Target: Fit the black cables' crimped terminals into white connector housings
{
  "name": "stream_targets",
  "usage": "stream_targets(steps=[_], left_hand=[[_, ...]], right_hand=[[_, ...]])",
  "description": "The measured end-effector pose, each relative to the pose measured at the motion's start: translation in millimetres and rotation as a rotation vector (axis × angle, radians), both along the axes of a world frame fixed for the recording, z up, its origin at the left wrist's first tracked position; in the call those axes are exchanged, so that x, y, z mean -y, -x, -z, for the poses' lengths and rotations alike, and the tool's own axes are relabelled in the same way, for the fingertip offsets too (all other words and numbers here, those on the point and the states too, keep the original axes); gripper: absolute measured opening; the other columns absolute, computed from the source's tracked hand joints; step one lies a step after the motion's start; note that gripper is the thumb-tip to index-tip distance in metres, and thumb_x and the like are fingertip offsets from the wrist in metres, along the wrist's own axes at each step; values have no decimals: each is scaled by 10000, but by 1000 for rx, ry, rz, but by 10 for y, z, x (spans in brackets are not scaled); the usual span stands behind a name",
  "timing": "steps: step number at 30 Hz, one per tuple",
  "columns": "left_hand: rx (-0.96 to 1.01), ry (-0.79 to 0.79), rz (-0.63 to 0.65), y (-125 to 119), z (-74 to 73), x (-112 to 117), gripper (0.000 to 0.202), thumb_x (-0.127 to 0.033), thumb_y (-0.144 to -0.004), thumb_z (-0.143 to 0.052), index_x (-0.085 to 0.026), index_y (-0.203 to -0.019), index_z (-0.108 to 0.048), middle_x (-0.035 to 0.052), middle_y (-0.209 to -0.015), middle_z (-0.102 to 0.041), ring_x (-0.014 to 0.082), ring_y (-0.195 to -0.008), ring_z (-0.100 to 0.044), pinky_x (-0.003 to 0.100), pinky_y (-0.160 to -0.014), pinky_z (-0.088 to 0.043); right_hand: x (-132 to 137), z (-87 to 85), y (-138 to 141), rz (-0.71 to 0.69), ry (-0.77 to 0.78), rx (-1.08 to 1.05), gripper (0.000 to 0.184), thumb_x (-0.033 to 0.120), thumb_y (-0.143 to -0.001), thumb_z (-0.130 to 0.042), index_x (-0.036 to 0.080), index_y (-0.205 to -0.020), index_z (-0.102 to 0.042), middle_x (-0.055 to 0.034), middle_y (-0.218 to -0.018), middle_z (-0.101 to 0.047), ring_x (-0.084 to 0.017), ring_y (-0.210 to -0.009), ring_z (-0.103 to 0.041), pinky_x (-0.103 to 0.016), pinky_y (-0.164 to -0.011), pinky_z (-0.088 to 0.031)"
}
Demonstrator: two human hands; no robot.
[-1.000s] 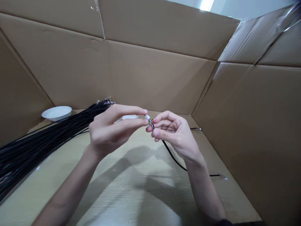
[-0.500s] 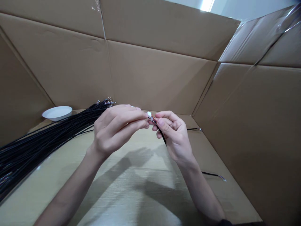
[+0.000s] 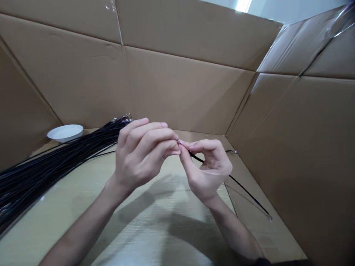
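Note:
My left hand (image 3: pixel 144 155) and my right hand (image 3: pixel 206 166) meet fingertip to fingertip above the table. Both are pinched shut on the end of one thin black cable (image 3: pixel 244 190). The small connector at that end is now hidden between the fingertips. From my right hand the cable runs down to the right, and its far end lies by the cardboard wall. A thick bundle of black cables (image 3: pixel 55 162) lies to the left of my left hand.
Tall cardboard walls (image 3: pixel 188 88) close in the back and both sides of the light wooden table (image 3: pixel 144 229). A white bowl (image 3: pixel 65 132) sits at the back left. Another loose cable end (image 3: pixel 231 151) lies near the back right corner.
The white connector that showed between the fingertips is now covered by them. My right hand turned palm-up and the cable swung out to the right. My left fingers curled tighter.

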State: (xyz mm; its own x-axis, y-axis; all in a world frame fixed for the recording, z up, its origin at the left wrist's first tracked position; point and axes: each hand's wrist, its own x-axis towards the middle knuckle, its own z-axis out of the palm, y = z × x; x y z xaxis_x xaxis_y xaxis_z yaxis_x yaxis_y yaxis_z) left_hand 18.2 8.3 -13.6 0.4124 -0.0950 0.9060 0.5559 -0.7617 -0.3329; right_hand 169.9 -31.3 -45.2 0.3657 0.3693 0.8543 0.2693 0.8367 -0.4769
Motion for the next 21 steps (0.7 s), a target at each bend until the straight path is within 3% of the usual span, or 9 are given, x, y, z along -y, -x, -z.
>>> stream_targets(steps=[2,4,8,11,16,21], left_hand=[[19,166,-17,-13,-12,63,18,-217,-964,-679,-221,-957,-663,9,-1102,-755,178,-1206,-653,346,-1216,-425],[39,388,11,-22,-33,118,27,-225,-986,-642,-218,-960,-641,8,-1089,-732,163,-1189,-649,314,-1128,-461],[178,883,147,-35,-97,176,140,-295,-1013,-611,-223,-897,-639,-50,-956,-680,77,-952,-636,208,-865,-448],[277,1211,283,-23,-137,157,217,-368,-995,-642,-218,-839,-659,-62,-865,-670,62,-837,-605,184,-791,-430],[284,1424,512,65,-163,14,226,-381,-906,-731,-200,-778,-685,-20,-822,-678,88,-793,-620,171,-732,-467],[197,1563,609,140,-205,-111,219,-374,-871,-751,-207,-733,-721,-11,-755,-661,74,-726,-585,135,-675,-467]], right_hand=[[-29,15,-34,94,-98,140,287,-1,-811,-767,218,-965,-665,19,-870,-744,-147,-803,-755,-267,-655,-594],[-68,14,-77,153,-164,248,305,-24,-821,-743,215,-993,-661,14,-888,-750,-141,-774,-735,-279,-643,-588],[-131,-4,-120,238,-252,393,267,-46,-844,-706,189,-945,-630,7,-804,-727,-132,-718,-704,-268,-634,-573],[-159,-4,-124,294,-320,455,243,-35,-854,-710,182,-907,-614,8,-731,-715,-125,-646,-663,-254,-602,-548],[-163,25,-153,255,-246,538,294,-21,-845,-708,242,-948,-625,15,-811,-765,-149,-699,-706,-273,-625,-567],[-133,40,-150,161,-216,531,362,-46,-812,-723,233,-1031,-647,-11,-887,-790,-156,-759,-718,-293,-690,-582]])
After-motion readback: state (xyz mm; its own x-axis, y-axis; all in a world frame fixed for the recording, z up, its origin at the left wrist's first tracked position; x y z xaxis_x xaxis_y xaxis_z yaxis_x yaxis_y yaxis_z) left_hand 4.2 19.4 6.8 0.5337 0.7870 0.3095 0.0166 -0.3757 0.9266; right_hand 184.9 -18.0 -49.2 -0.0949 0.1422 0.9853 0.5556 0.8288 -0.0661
